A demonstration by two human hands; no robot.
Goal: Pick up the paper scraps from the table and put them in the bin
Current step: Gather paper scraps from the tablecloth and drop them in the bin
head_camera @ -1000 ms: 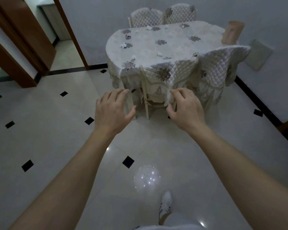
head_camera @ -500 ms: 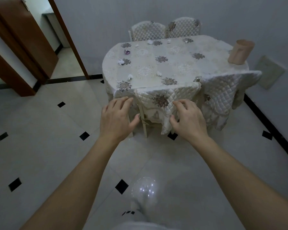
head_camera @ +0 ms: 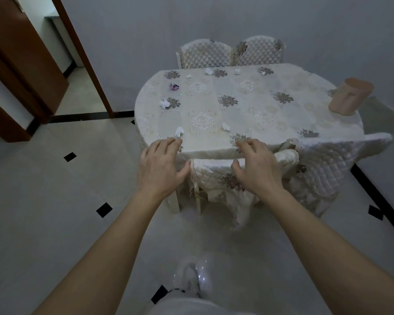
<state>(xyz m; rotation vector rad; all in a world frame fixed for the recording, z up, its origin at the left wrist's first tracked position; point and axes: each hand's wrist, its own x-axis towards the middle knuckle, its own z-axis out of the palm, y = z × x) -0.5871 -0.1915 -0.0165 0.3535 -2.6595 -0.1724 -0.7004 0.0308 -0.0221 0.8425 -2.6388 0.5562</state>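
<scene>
An oval table (head_camera: 255,114) with a cream flowered cloth stands ahead of me. Several crumpled white paper scraps lie on it: one (head_camera: 179,131) near the front left edge, one (head_camera: 225,126) near the front middle, one (head_camera: 164,103) at the left, others (head_camera: 208,71) along the far edge. A purple scrap (head_camera: 174,86) lies far left. A beige bin (head_camera: 350,96) stands at the table's right end. My left hand (head_camera: 160,168) hovers open, fingertips just below the front-left scrap. My right hand (head_camera: 257,168) is open at the front edge, holding nothing.
A chair with a quilted cover (head_camera: 216,178) is tucked under the front edge below my hands, another (head_camera: 332,164) at the front right, two more (head_camera: 231,53) at the far side. A brown door (head_camera: 25,55) and doorway are at the left. The wall runs along the right.
I have walked closer to the table; it now looks larger and lower in view. Both hands have risen from in front of the chair to the table's front edge.
</scene>
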